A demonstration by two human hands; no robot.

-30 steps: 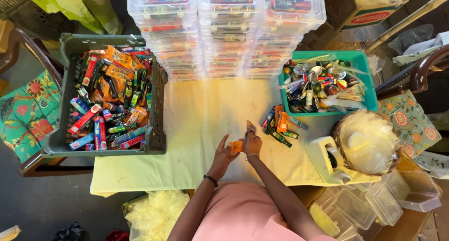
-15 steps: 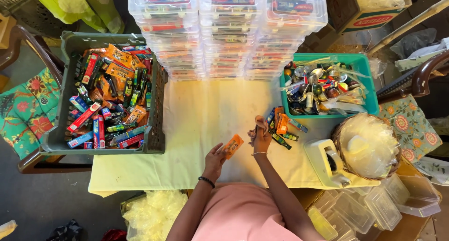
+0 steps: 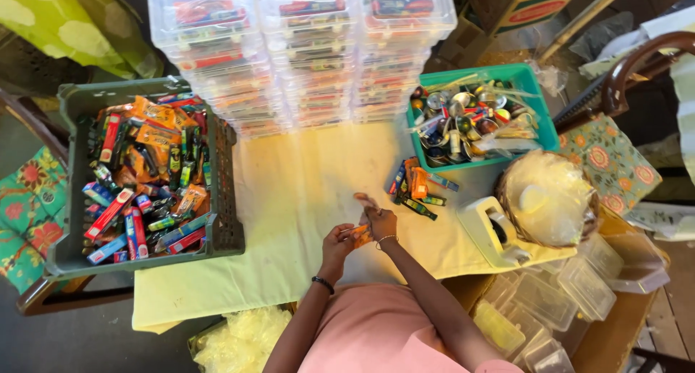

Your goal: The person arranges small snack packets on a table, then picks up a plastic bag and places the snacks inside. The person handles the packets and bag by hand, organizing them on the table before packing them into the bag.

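- Head view: the left hand (image 3: 338, 240) and right hand (image 3: 379, 221) meet over the pale yellow cloth (image 3: 304, 192), fingers pinched narrow on one small orange packet (image 3: 360, 235) held between them, just above the table's near edge.
- Head view: a small pile of packets (image 3: 416, 188) lies near the right hand, in front of the teal basket (image 3: 539, 120); the grey crate (image 3: 76, 112) stands well apart at left.
- Head view: stacked clear boxes (image 3: 300, 47) line the far side.
- Risk, as judged: the light pinch could slip, dropping the packet off the near edge.
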